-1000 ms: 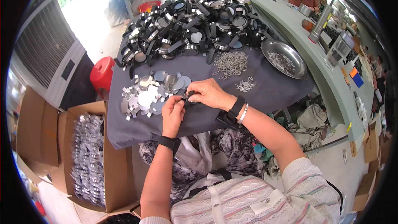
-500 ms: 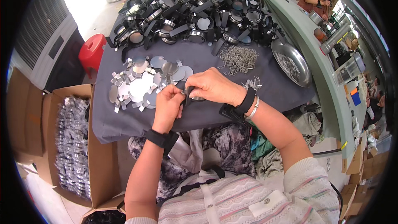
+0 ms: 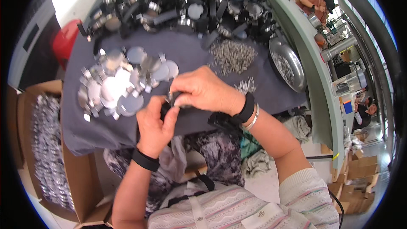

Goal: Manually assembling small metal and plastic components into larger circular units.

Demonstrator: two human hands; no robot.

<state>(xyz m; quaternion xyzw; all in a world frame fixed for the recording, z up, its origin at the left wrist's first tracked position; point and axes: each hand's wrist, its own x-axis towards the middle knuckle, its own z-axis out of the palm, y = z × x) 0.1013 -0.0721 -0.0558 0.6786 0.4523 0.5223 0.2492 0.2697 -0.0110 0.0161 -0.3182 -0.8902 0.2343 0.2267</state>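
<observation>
Both my hands meet over the front part of the grey cloth, around a small dark piece (image 3: pixel 174 97) with a shiny metal edge. Right thumb and fingers of my right hand (image 3: pixel 207 91) pinch it from above. My left hand (image 3: pixel 154 125) is closed on its lower side, thumb raised. Fingers cover most of the piece, so its exact kind is hidden. Close to the left hand lie round silver discs with metal tabs (image 3: pixel 111 89), loosely heaped. Beyond my right hand is a mound of small metal clips (image 3: pixel 234 56), with a few thin metal pins (image 3: pixel 246 85) nearer.
A large pile of round metal pieces with black straps (image 3: pixel 196 12) covers the table's far side. A steel bowl (image 3: pixel 299 78) with small metal parts stands right, beside a pale green ledge (image 3: pixel 316 93). On the left are a carton (image 3: pixel 82 178) of wrapped parts and a red stool (image 3: pixel 63 44). Co-workers sit far right.
The whole view has shifted, with the table sliding left. My hands have turned closer around the dark piece, and my left thumb now points up.
</observation>
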